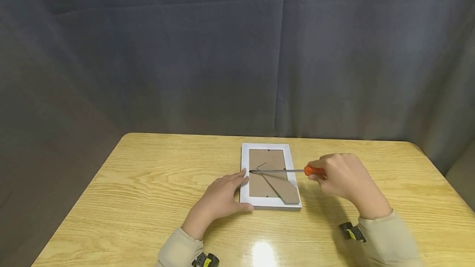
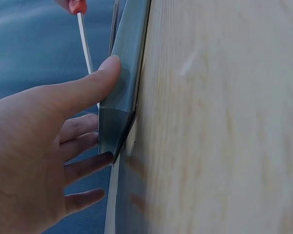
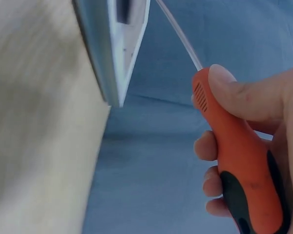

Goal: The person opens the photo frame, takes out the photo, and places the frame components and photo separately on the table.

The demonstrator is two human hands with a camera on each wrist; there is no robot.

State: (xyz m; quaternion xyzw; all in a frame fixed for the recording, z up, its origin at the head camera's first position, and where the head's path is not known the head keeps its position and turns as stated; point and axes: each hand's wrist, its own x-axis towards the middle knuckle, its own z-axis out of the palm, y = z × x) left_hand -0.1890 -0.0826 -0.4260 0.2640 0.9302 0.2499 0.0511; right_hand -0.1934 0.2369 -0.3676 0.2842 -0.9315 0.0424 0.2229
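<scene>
A white picture frame (image 1: 244, 188) lies face down on the table, showing its brown backing board (image 1: 265, 158). The stand flap (image 1: 285, 190) on the back is tilted up from the board. My left hand (image 1: 222, 197) holds the frame's near left corner, its thumb on the near edge and fingers at the left side. In my right hand (image 1: 343, 174) is a screwdriver (image 3: 244, 161) with an orange and black handle, gripped around the handle. Its long metal shaft (image 1: 295, 171) reaches across the frame, with the dark tip at the inner left edge of the border.
The light wooden table (image 1: 148, 176) has its back edge against a grey-blue curtain (image 1: 208, 73). Small dark tabs (image 1: 269, 150) show along the inner border of the frame. Dark wrist devices (image 1: 352, 232) sit at the cuffs of the beige sleeves.
</scene>
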